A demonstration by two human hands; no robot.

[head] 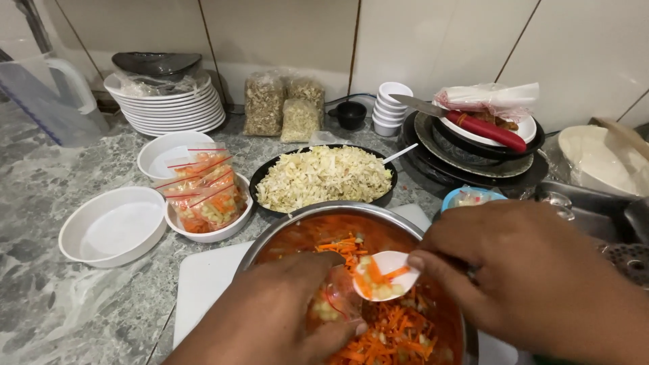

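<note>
My right hand (pixel 527 270) holds a white spoon (pixel 389 269) loaded with chopped carrot and pale vegetable pieces above a steel bowl (pixel 324 211) of orange pickled vegetables. My left hand (pixel 284 314) grips a small clear zip bag (pixel 334 304) with a red seal, its mouth held open just under the spoon. The bag holds some vegetable pieces. The bowl stands on a white cutting board (pixel 203 280).
A white bowl (pixel 233 220) with several filled zip bags (pixel 203 192) sits to the left, beside two empty white bowls (pixel 111 230). Behind lie a black plate of shredded cabbage (pixel 321 177), stacked plates (pixel 169 105), small cups (pixel 391 108), and a red-handled knife (pixel 483 128) on dishes.
</note>
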